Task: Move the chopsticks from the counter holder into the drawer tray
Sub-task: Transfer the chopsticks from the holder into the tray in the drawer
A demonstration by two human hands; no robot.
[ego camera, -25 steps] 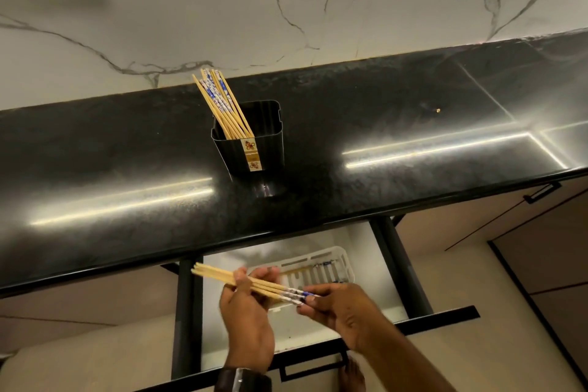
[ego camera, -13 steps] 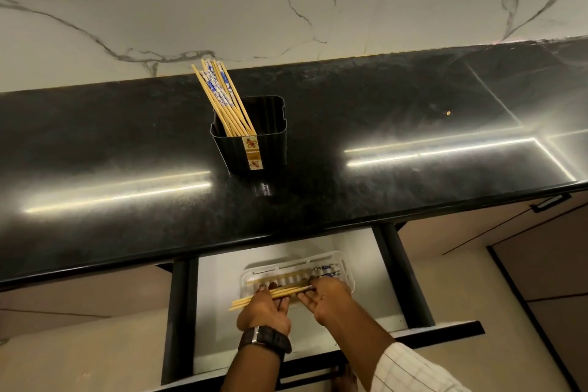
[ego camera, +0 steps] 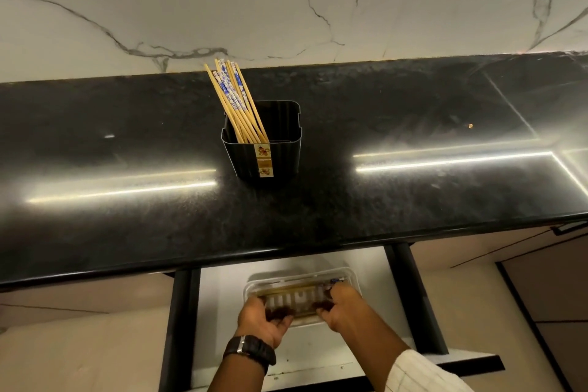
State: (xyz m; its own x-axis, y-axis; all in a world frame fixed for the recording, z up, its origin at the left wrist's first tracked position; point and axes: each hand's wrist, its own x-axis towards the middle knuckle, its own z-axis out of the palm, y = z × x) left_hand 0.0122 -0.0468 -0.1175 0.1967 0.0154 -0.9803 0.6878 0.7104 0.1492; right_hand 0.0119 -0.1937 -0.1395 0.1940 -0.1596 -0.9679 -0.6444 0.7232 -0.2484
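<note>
A black square holder [ego camera: 280, 149] stands on the black counter, with several wooden chopsticks [ego camera: 234, 99] with blue-patterned tops leaning to its left. Below the counter edge a drawer [ego camera: 219, 299] stands pulled out, holding a clear white slotted tray [ego camera: 351, 275]. Both my hands are down in the tray. My left hand [ego camera: 262, 321] and my right hand [ego camera: 342, 305] curl their fingers over a bundle of chopsticks [ego camera: 300, 315] lying lengthwise along the tray's front. More chopsticks [ego camera: 296, 288] lie along its back. The tray area is blurred.
The glossy counter [ego camera: 413, 200] overhangs the back of the drawer. Black drawer rails [ego camera: 179, 312] run along both sides, and the drawer's black front [ego camera: 471, 363] is nearest me. A marble wall rises behind the counter. Cabinet doors flank the drawer.
My hands carried the bundle of chopsticks from above the drawer down into the tray, and it now lies flat there. The chopsticks in the holder have not moved.
</note>
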